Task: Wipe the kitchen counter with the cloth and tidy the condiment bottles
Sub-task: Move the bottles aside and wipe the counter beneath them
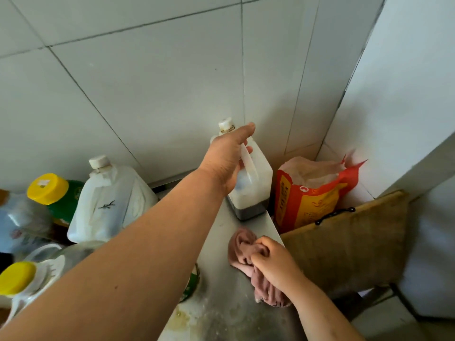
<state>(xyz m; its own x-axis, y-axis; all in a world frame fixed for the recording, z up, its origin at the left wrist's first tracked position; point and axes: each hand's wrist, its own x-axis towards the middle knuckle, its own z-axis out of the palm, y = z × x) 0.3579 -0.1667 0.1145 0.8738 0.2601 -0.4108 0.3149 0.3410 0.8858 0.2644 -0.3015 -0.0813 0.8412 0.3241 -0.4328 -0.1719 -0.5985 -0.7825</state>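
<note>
Nearest, lower left: 1 clear bottle (27, 289) with a yellow cap, upright.
Right hand (273, 262): fingers clenched around a bunched pink cloth (242, 247), which lies on the steel counter (221, 303) near its right edge.
Wooden board (349, 242): stands on edge to the right of the counter.
Left side, further back: 1 large white jug (108, 203) and 1 green bottle (66, 205) with a yellow cap, side by side.
Left hand (226, 158): arm outstretched, fingers wrapped around the handle of a translucent jug (258, 183) with dark liquid at its bottom. It sits at the counter's far end; whether it rests there or is raised cannot be told.
Red-and-yellow bag (310, 203): open, just beside that jug, in the corner.
Tiled wall (147, 82): behind everything.
</note>
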